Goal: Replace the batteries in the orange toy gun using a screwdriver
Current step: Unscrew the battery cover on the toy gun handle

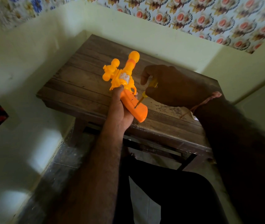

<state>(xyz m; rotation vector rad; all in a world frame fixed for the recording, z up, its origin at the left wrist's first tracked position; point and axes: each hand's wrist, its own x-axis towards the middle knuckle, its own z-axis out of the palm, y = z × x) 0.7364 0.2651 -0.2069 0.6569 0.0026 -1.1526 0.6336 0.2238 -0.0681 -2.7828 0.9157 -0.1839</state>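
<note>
Down at the bottom, two forearms reach up and away from the camera, dark trousers between them, and both are busy. Left hand [120, 110] first: it is wrapped around the grip of the orange toy gun [125, 81], thumb laid along the grip's near side up to the trigger guard, holding the toy clear above the wooden table [80, 84] with the barrel pointing away toward the wall. That hold makes sense, because it turns the flat face of the grip up and toward the other hand, so the screw is easy to reach. And here comes the right hand [173, 86], in deep shadow, with a reddish thread [199, 104] tied at the wrist; it is closed on the yellow handle of the screwdriver [144, 94], fingers curled over the top. The shaft slants down and left, and its tip sits right on a small dark spot on the grip face, presumably the screw of the battery cover, though it is too small to be sure the tip is seated. My read: this is the unscrewing step, early in the job, cover not yet off, no batteries in sight. Beyond the hands the tabletop runs back into a pale green corner, with flowered wallpaper [209, 18] above.
</note>
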